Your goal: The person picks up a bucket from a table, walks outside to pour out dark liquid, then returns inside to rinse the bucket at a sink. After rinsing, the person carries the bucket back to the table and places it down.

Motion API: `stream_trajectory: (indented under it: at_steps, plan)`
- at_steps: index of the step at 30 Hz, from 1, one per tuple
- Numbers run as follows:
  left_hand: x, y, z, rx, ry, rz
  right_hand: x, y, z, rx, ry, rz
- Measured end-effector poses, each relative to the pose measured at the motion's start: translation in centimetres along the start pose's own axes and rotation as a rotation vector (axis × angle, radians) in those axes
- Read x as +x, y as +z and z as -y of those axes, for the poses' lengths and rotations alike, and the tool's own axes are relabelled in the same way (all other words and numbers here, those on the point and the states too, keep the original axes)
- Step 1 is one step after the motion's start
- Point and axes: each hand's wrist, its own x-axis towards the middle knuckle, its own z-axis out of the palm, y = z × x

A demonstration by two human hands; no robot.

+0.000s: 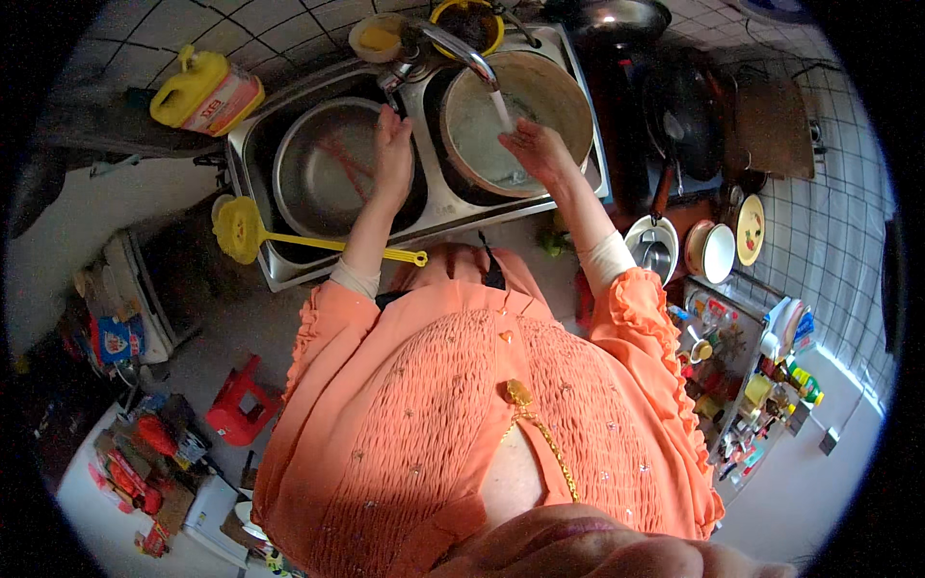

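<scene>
Water runs from the tap (469, 60) into a wide, pale basin (453, 144) in the right sink bowl. My right hand (536, 150) is over this basin, fingers spread beside the stream and fingertips close to the water. My left hand (393, 146) is raised over the divider side of the left bowl, fingers stretched up just below the tap lever (389, 81); whether they touch it I cannot tell. Neither hand holds anything. A round steel basin (301, 183) sits in the left bowl, with reddish streaks inside that I cannot make out.
A yellow jug (207, 91) stands behind the sink's left corner. A yellow long-handled plastic tool (318, 243) lies across the front left rim. Behind the tap are a small bowl (378, 39) and a yellow container (468, 24). A dark wok (682, 120) is at right.
</scene>
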Motion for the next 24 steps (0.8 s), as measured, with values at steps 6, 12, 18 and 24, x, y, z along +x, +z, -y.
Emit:
stream_trajectory:
  at_steps: [6, 12, 18, 24]
  plan:
    - [-0.2, 0.0, -0.1, -0.007, 0.009, -0.028, -2.9, 2.7, 6.0, 0.768, 0.419, -0.125]
    - [0.5, -0.1, 0.7, 0.009, 0.037, -0.013, -5.6, 3.2, 8.7, 0.796, 0.357, -0.1]
    - [0.0, 0.2, -0.2, 0.038, 0.019, -0.022, -5.4, 3.4, 8.5, 0.836, 0.381, -0.172]
    - [0.6, -0.3, 0.4, -0.002, 0.024, -0.012, -3.3, 3.4, 5.9, 0.708, 0.334, -0.086]
